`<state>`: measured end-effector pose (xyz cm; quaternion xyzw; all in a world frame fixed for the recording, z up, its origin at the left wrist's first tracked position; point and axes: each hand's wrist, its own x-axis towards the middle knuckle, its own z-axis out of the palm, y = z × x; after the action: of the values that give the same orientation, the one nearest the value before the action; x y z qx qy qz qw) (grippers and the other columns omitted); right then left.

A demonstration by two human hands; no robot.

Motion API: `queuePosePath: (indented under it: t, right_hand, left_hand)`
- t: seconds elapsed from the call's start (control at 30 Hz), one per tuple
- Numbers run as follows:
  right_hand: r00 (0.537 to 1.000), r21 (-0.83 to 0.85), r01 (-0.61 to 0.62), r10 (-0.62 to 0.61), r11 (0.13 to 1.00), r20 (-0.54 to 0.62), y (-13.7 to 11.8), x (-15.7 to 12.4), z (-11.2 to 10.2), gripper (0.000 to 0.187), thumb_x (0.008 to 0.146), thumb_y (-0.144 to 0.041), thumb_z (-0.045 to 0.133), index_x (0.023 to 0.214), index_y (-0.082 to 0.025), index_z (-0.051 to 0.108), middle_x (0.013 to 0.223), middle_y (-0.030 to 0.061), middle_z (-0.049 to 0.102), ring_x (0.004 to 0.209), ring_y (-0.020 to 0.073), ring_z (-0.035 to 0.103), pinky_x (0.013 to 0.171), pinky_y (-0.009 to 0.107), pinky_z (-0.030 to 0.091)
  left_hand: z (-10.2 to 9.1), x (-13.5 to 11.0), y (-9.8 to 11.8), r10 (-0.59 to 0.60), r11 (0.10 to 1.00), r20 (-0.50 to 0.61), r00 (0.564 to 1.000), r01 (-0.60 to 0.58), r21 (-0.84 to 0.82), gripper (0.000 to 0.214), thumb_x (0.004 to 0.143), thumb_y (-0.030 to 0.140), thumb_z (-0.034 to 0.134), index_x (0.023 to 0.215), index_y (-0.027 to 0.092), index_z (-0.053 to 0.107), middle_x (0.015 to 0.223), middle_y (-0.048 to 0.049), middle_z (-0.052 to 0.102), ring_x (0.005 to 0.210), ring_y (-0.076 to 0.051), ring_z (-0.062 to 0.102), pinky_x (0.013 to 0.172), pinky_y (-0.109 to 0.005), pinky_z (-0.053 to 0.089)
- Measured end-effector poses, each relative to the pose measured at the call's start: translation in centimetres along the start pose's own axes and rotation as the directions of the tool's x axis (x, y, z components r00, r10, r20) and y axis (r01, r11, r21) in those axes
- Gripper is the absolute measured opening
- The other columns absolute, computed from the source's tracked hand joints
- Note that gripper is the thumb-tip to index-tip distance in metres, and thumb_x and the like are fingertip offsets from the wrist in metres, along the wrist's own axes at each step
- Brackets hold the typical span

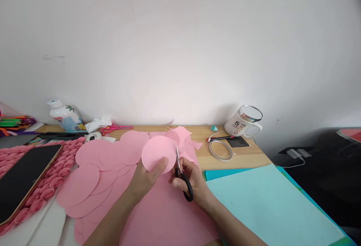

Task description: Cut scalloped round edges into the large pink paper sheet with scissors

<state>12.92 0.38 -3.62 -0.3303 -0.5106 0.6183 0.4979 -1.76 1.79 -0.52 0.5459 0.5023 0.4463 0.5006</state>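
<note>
Left fingers (161, 163) on pink circle (156, 150), scissors (187, 192) alongside

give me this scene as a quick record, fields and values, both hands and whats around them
left hand: grips pink circle by its lower edge
right hand: holds black-handled scissors, blade at the circle's right edge
left side: pile of cut pink circles; dark phone on pink mat
right side: light blue sheet, white mug, coiled cable
</note>
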Motion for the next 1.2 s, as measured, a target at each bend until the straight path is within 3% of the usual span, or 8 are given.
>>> queuePosePath:
  t: [0.6, 0.97, 1.2]
  right_hand:
    - [1.000, 0.004, -0.002, 0.002, 1.000, -0.004, -0.01, -0.05, 0.07, 0.041, 0.059, -0.034, 0.075, 0.064, -0.021, 0.037, 0.063, -0.0040, 0.047, 0.053, 0.0104, 0.042, 0.049, 0.023, 0.030]
    - [1.000, 0.017, 0.017, -0.017, 1.000, -0.002, 0.32, 0.03, 0.12, 0.039, 0.063, -0.032, 0.074, 0.063, -0.021, 0.037, 0.057, -0.0060, 0.046, 0.047, 0.0076, 0.036, 0.046, 0.021, 0.029]
    - [1.000, 0.041, 0.029, -0.029, 0.999, -0.004, 0.29, 0.09, 0.23, 0.039, 0.063, -0.031, 0.074, 0.062, -0.020, 0.036, 0.054, -0.0072, 0.044, 0.045, 0.0068, 0.034, 0.044, 0.021, 0.028]
  left_hand:
    - [0.13, -0.24, 0.35, -0.014, 1.000, 0.020, 1.000, 0.014, 0.020, 0.039, 0.071, 0.042, 0.057, 0.101, 0.017, 0.061, 0.101, -0.0092, 0.067, 0.103, -0.028, 0.056, 0.082, -0.036, 0.049]
    - [-0.02, -0.17, 0.33, -0.014, 1.000, 0.045, 0.999, 0.013, 0.025, 0.030, 0.074, 0.039, 0.055, 0.093, 0.016, 0.062, 0.090, -0.0076, 0.070, 0.100, -0.026, 0.058, 0.079, -0.033, 0.050]
    - [0.00, -0.07, 0.19, -0.011, 1.000, 0.016, 1.000, 0.011, 0.017, 0.035, 0.073, 0.039, 0.056, 0.098, 0.016, 0.061, 0.100, -0.0086, 0.067, 0.102, -0.025, 0.057, 0.079, -0.033, 0.050]
